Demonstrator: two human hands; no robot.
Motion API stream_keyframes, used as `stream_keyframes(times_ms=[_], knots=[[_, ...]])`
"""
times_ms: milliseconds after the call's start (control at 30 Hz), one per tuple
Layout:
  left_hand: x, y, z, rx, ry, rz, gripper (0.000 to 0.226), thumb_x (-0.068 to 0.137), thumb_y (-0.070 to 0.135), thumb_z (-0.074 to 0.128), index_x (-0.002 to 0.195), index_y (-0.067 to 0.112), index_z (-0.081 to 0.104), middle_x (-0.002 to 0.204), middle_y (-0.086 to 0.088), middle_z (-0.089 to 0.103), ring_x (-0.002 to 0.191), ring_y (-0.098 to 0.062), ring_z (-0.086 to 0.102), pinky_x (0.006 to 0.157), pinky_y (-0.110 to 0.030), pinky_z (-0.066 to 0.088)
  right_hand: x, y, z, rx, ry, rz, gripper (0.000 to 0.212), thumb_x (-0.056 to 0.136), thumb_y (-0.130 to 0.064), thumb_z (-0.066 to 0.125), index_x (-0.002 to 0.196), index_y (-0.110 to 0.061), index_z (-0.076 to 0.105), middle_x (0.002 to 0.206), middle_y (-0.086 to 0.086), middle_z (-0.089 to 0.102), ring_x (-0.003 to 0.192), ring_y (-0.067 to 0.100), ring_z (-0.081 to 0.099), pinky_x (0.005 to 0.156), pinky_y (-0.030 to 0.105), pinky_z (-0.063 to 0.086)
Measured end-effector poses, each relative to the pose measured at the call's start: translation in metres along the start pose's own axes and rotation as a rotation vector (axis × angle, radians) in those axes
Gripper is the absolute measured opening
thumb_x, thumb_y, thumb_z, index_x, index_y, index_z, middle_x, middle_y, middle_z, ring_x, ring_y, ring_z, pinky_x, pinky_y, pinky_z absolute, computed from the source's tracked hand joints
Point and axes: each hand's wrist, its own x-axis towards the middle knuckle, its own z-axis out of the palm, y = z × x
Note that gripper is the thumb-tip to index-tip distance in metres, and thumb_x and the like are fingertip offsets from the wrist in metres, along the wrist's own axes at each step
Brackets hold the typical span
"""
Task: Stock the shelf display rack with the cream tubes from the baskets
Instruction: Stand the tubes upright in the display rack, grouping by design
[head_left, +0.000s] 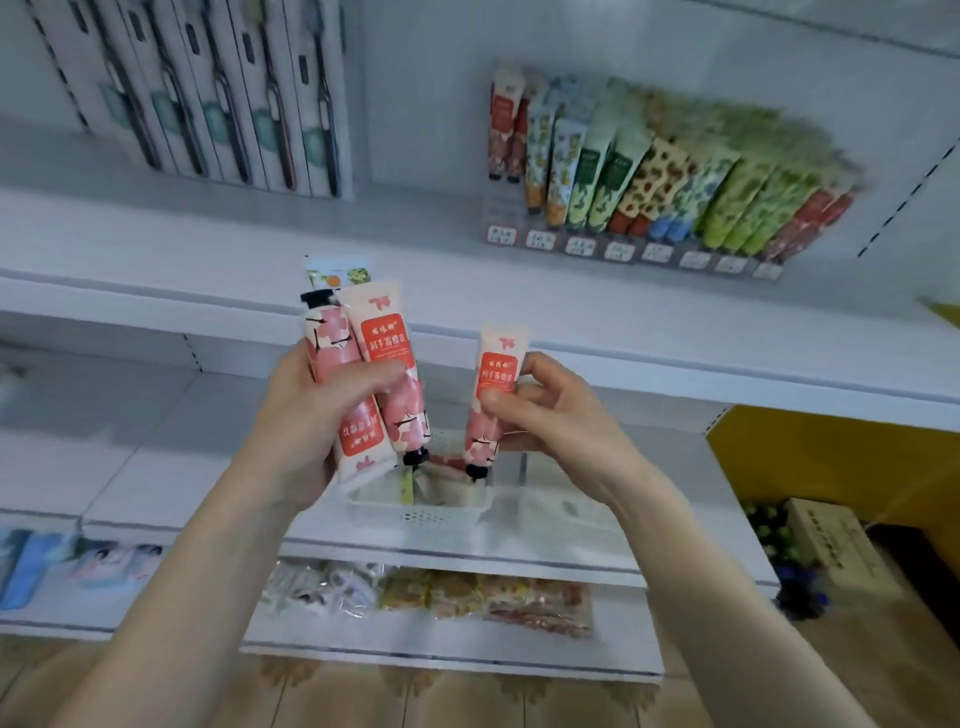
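Note:
My left hand (317, 415) grips a bunch of pink-and-red cream tubes (382, 358), some cap up and some cap down, with a green-patterned tube end showing behind them. My right hand (550, 410) pinches a single pink-and-red cream tube (493, 395), cap pointing down. Both hands are raised in front of the middle shelf. Below them a white perforated basket (421, 514) on a lower shelf holds more tubes. The display rack (628, 249) at the upper right carries rows of leaning tubes in red, orange, green and blue patterns, with label tags along its front.
Boxed items (218, 104) stand in a row at the upper left of the same shelf. Packets (431, 597) lie on the lowest shelf, flat packs (78, 561) at the left. A yellow panel (831, 467) and a wooden box (831, 545) sit at the right.

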Motion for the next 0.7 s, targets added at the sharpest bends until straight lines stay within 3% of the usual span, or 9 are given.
stream_keyframes(times_ms=[133, 267, 367, 433, 533, 600, 667, 700], knots=[[0.030, 0.031, 0.007, 0.003, -0.031, 0.086, 0.037, 0.057, 0.013, 0.067, 0.092, 0.009, 0.059, 0.069, 0.002, 0.070, 0.062, -0.013, 0.068, 0.052, -0.027, 0.054, 0.027, -0.042, -0.010, -0.051, 0.113, -0.103, 0.003, 0.090, -0.014, 0.059, 0.087, -0.014, 0.058, 0.073, 0.001, 0.066, 0.062, 0.013, 0.064, 0.067, 0.029, 0.057], [0.067, 0.055, 0.007, -0.006, -0.082, 0.131, 0.030, 0.059, 0.011, 0.066, 0.089, 0.011, 0.059, 0.069, 0.000, 0.070, 0.063, -0.015, 0.069, 0.054, -0.029, 0.057, 0.067, -0.081, -0.014, -0.151, 0.235, -0.194, 0.008, 0.086, -0.005, 0.061, 0.086, -0.012, 0.057, 0.079, 0.007, 0.062, 0.063, 0.014, 0.062, 0.064, 0.031, 0.059], [0.101, 0.069, 0.003, -0.004, -0.088, 0.140, 0.025, 0.070, 0.000, 0.071, 0.086, 0.013, 0.057, 0.063, 0.003, 0.068, 0.057, -0.012, 0.066, 0.052, -0.027, 0.056, 0.098, -0.108, -0.017, -0.261, 0.366, -0.276, 0.020, 0.080, -0.002, 0.066, 0.085, -0.017, 0.053, 0.090, 0.020, 0.062, 0.078, 0.025, 0.064, 0.071, 0.044, 0.059], [0.126, 0.079, 0.002, -0.008, -0.111, 0.149, 0.021, 0.077, -0.005, 0.065, 0.083, 0.013, 0.056, 0.058, 0.004, 0.066, 0.053, -0.010, 0.065, 0.050, -0.026, 0.055, 0.116, -0.126, -0.021, -0.363, 0.451, -0.315, 0.028, 0.079, -0.004, 0.067, 0.081, -0.025, 0.049, 0.083, 0.013, 0.063, 0.077, 0.027, 0.064, 0.075, 0.049, 0.057], [0.162, 0.086, 0.002, -0.002, -0.150, 0.144, 0.027, 0.070, -0.005, 0.070, 0.084, 0.014, 0.056, 0.057, 0.006, 0.066, 0.054, -0.009, 0.065, 0.049, -0.026, 0.055, 0.146, -0.148, -0.030, -0.547, 0.513, -0.283, 0.018, 0.078, -0.010, 0.068, 0.089, -0.017, 0.057, 0.083, 0.017, 0.069, 0.080, 0.040, 0.067, 0.074, 0.056, 0.053], [0.183, 0.088, 0.006, 0.020, -0.168, 0.138, 0.027, 0.070, -0.004, 0.070, 0.086, 0.013, 0.057, 0.058, 0.006, 0.066, 0.055, -0.010, 0.066, 0.051, -0.029, 0.054, 0.165, -0.157, -0.036, -0.654, 0.542, -0.247, 0.015, 0.078, -0.012, 0.068, 0.089, -0.003, 0.063, 0.084, 0.019, 0.071, 0.081, 0.035, 0.068, 0.075, 0.054, 0.054], [0.202, 0.086, 0.013, 0.027, -0.155, 0.132, 0.024, 0.075, -0.007, 0.065, 0.086, 0.013, 0.056, 0.056, 0.006, 0.066, 0.053, -0.010, 0.065, 0.056, -0.030, 0.052, 0.181, -0.164, -0.041, -0.750, 0.557, -0.218, 0.002, 0.080, -0.012, 0.064, 0.079, -0.010, 0.064, 0.083, 0.012, 0.071, 0.080, 0.026, 0.070, 0.078, 0.047, 0.056], [0.210, 0.085, 0.018, 0.023, -0.145, 0.123, 0.023, 0.078, -0.008, 0.062, 0.084, 0.014, 0.056, 0.055, 0.007, 0.066, 0.052, -0.010, 0.065, 0.057, -0.030, 0.052, 0.188, -0.167, -0.044, -0.794, 0.552, -0.209, 0.007, 0.081, -0.013, 0.062, 0.075, -0.016, 0.061, 0.082, 0.008, 0.071, 0.079, 0.023, 0.069, 0.077, 0.040, 0.057]])
